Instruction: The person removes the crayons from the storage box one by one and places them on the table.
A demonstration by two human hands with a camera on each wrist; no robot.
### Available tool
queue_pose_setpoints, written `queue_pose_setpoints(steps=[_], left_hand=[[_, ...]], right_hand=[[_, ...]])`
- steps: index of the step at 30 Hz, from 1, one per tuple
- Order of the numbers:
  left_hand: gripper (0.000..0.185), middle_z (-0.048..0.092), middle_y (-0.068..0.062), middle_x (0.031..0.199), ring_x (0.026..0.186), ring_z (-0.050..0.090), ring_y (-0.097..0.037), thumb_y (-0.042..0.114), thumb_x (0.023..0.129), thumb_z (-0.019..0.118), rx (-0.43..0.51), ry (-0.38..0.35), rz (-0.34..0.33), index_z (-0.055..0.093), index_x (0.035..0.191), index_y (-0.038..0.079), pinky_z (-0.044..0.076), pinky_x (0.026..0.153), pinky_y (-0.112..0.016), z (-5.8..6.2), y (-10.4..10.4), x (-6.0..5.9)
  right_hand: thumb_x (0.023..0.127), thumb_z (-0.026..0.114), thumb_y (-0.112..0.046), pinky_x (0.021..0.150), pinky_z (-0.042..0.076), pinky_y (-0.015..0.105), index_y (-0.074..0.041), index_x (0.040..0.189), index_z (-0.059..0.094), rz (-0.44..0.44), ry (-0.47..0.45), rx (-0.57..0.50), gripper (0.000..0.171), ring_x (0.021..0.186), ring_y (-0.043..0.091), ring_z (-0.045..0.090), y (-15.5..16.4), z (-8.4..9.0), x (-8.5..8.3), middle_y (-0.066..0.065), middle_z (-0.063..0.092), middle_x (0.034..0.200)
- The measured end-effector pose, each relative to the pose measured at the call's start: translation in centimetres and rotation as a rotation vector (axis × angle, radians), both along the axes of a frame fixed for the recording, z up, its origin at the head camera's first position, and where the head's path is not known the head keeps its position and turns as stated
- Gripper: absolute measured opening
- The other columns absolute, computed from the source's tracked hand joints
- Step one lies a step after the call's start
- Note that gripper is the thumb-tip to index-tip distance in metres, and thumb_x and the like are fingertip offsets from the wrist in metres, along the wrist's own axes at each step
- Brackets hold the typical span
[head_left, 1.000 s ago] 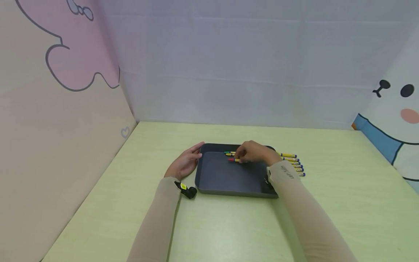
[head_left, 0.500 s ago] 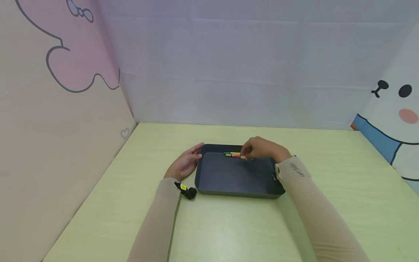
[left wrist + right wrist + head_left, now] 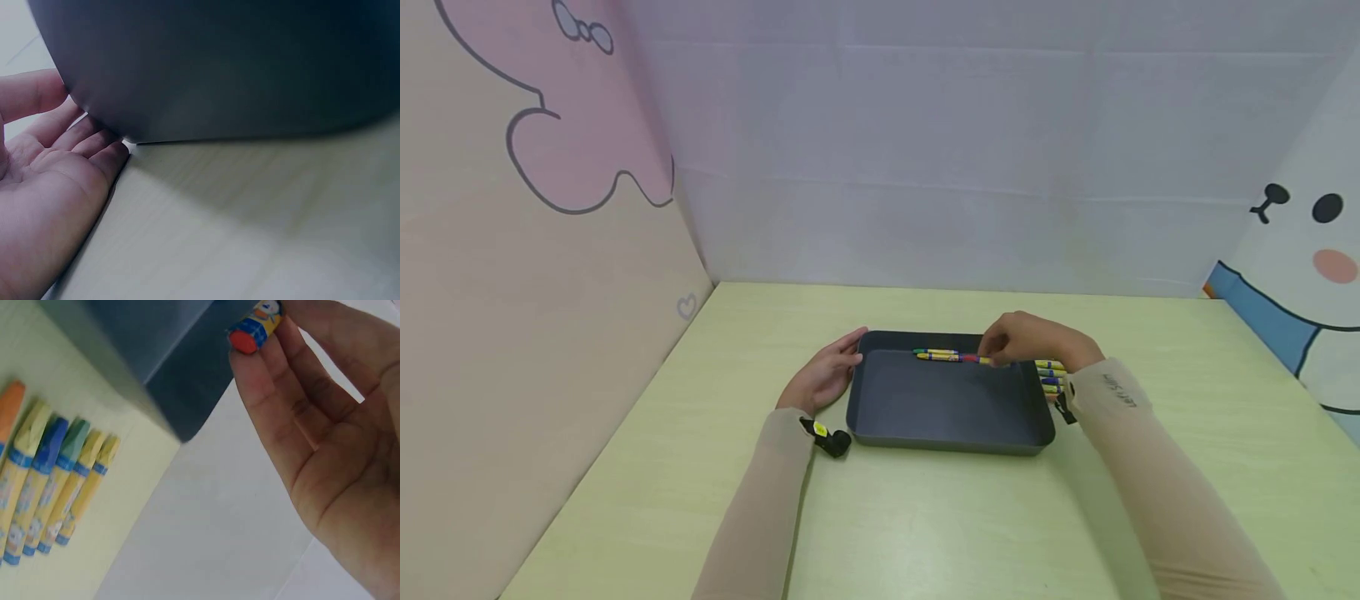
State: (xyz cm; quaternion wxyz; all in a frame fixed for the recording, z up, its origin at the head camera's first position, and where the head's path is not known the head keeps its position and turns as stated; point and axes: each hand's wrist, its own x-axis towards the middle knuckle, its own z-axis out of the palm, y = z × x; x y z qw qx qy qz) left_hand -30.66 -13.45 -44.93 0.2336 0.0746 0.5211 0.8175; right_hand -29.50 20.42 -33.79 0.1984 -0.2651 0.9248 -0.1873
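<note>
My right hand [image 3: 1026, 340] pinches a red crayon [image 3: 256, 328] between thumb and fingers, over the back right of a dark grey tray [image 3: 951, 408]. In the head view the crayon's red tip points left, close to the right end of a yellow crayon [image 3: 938, 357] in the tray. Just behind that one lies a green-tipped crayon [image 3: 934, 351]. At the tray's left side, my left hand [image 3: 823, 375] has its fingers extended, with fingertips against the outer wall, as the left wrist view shows at the tray's lower edge [image 3: 187, 125].
Several more crayons [image 3: 1051, 379] lie side by side on the table right of the tray, partly hidden by my right wrist. Orange, blue and green [image 3: 75, 444] tips show among them. The pale table [image 3: 925, 517] meets a light wall [image 3: 962, 167] at the back.
My right hand has moved right along the tray's back with the red crayon, from in front of the yellow crayon to its right end. The left hand stays at the tray.
</note>
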Motion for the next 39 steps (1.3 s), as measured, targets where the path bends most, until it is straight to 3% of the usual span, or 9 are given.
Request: queue_pose_setpoints(steps=[21, 32, 39], left_hand=[[0.062, 0.009, -0.001, 0.163, 0.132, 0.028, -0.012, -0.01, 0.097, 0.036, -0.02, 0.005, 0.001, 0.02, 0.154, 0.01, 0.043, 0.083, -0.016, 0.0, 0.0, 0.0], [0.063, 0.012, -0.002, 0.162, 0.11, 0.044, -0.006, -0.009, 0.097, 0.037, -0.033, 0.001, 0.0, 0.019, 0.154, 0.01, 0.044, 0.079, -0.015, 0.0, 0.0, 0.0], [0.062, 0.013, -0.001, 0.162, 0.108, 0.044, -0.006, -0.009, 0.098, 0.037, -0.023, 0.003, 0.002, 0.02, 0.154, 0.009, 0.044, 0.077, -0.015, -0.1, -0.1, -0.1]], right_hand=[[0.088, 0.066, -0.007, 0.069, 0.051, 0.031, -0.007, 0.108, 0.071, -0.006, -0.017, -0.004, 0.02, 0.078, 0.012, 0.062, 6.0, -0.2, 0.6, 0.0, 0.07, 0.093], [0.089, 0.065, -0.009, 0.073, 0.051, 0.032, -0.005, 0.108, 0.071, -0.058, -0.051, -0.047, 0.021, 0.084, 0.014, 0.062, 8.6, -0.7, 1.4, 0.005, 0.07, 0.1], [0.088, 0.066, -0.008, 0.074, 0.052, 0.032, -0.002, 0.111, 0.069, -0.085, -0.112, -0.064, 0.023, 0.087, 0.014, 0.063, 9.7, -1.0, 1.4, 0.006, 0.071, 0.102]])
